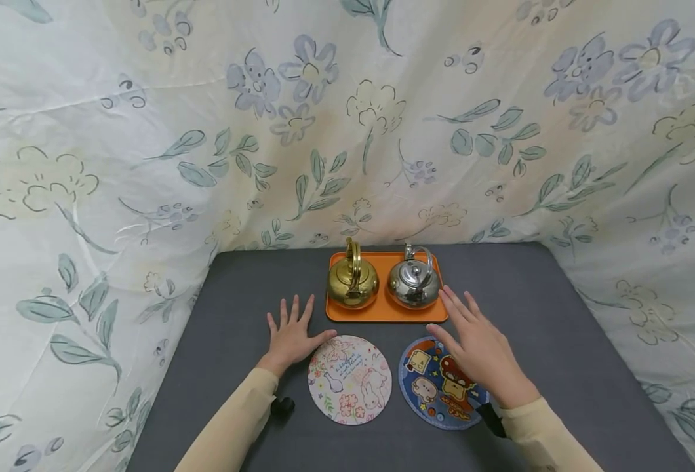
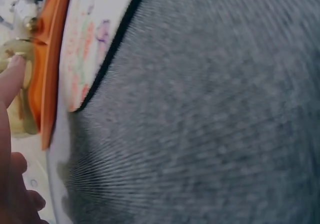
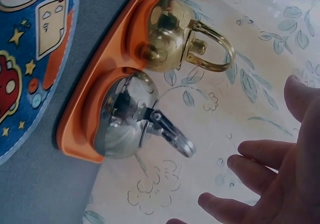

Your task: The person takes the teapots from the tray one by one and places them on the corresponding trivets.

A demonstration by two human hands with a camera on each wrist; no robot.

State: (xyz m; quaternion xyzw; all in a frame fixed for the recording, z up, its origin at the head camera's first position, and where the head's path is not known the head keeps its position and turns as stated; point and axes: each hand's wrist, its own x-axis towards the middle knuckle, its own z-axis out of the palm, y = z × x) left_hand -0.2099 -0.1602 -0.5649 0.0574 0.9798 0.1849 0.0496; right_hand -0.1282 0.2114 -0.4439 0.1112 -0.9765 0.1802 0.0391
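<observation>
My left hand [image 1: 291, 341] lies with fingers spread over the grey table, its thumb at the edge of a round white mat [image 1: 350, 380] with pastel drawings. My right hand [image 1: 480, 347] hovers with straight, parted fingers above a round blue mat [image 1: 424, 387] with cartoon figures, partly covering it. Its fingertips reach close to a silver kettle [image 1: 414, 283]. Left of that kettle stands a gold kettle [image 1: 353, 282]; both sit on an orange tray [image 1: 385, 315]. In the right wrist view the silver kettle [image 3: 130, 116] and gold kettle [image 3: 167, 33] have raised handles. Neither hand holds anything.
The grey table [image 1: 247, 282] ends at its back edge against a floral cloth [image 1: 324, 164], which also hangs along both sides. A black wrist device [image 1: 282, 407] sits by the left sleeve, another [image 1: 492, 419] by the right sleeve.
</observation>
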